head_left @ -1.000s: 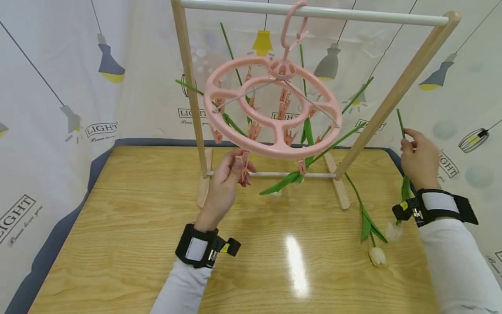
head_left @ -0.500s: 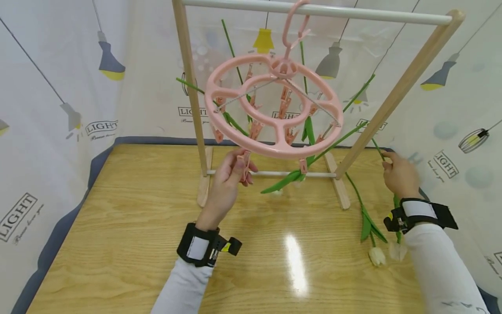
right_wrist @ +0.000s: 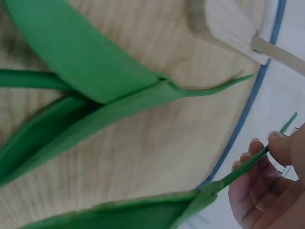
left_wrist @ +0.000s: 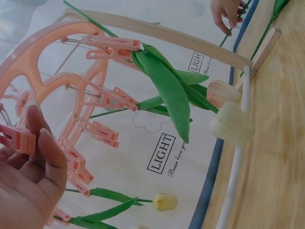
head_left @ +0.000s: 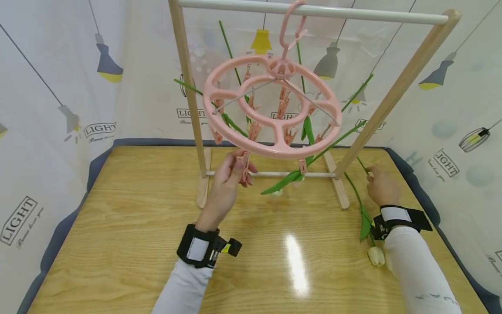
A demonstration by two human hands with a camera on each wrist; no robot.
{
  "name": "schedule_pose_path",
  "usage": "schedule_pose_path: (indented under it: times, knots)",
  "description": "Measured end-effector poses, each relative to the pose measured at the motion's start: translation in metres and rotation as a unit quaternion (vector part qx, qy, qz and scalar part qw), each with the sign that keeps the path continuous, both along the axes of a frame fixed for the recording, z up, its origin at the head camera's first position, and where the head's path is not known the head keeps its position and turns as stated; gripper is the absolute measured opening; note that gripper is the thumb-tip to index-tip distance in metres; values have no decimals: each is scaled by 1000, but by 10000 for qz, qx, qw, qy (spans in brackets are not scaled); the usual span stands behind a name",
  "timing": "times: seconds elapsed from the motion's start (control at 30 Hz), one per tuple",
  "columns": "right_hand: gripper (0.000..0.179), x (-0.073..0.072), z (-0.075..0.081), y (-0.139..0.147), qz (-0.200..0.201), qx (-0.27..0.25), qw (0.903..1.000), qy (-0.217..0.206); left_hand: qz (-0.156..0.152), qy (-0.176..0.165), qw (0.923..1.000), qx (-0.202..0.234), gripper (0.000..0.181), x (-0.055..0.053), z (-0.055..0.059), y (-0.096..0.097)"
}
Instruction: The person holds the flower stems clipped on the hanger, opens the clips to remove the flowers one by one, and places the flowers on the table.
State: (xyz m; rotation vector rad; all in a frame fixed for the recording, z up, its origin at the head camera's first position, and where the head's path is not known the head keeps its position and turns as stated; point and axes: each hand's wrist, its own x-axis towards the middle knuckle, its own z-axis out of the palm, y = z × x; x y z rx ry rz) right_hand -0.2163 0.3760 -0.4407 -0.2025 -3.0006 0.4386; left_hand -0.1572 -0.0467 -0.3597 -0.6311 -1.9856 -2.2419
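A pink round clip hanger [head_left: 270, 150] hangs by its hook from the rack's top bar. At its front rim my left hand [head_left: 222, 187] pinches a pink clothespin [head_left: 245, 165] between thumb and fingers; this clothespin [left_wrist: 19, 139] holds no stem in the left wrist view. To the right of the rack, my right hand [head_left: 383, 186] pinches the bare end of an artificial tulip's green stem [right_wrist: 248, 164]. Its bloom is hidden behind the wrist in the head view. Another white tulip [head_left: 376, 256] lies on the table beside that hand.
Several tulips, such as one with a broad green leaf [left_wrist: 164, 90], hang bloom-down from the hanger's other clothespins. The wooden rack has a white top bar [head_left: 353, 14], a right post [head_left: 396, 89] and a foot [head_left: 338, 187] on the wooden table [head_left: 157, 244].
My right hand has moved left and down toward the rack's right post, bringing the tulip with it. The left hand keeps its pinch on the clothespin in the same spot.
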Motion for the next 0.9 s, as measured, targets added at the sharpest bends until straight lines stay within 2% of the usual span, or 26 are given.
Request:
schedule_pose_path:
  times: [0.2,0.37,0.5,0.67,0.73,0.9]
  knots:
    - [30,6,-12,-1,92,364,9990,242,4,-13,10000,22,35,0,-1,-1]
    - [30,11,-14,-3,115,517,9983,258,15,14,10000,50,34,-1,-2,-1]
    - [38,13,-16,-3,61,600,9981,-80,35,2,10000,62,34,-1,-2,-1]
    - [57,10,-20,-1,-13,443,9954,-848,40,0,10000,25,34,0,-1,-2]
    - [58,8,-22,-2,20,361,9936,-1067,43,13,10000,10,34,0,0,-3]
    - [59,9,-27,-7,132,224,9922,-1222,52,65,10000,14,35,1,1,-3]
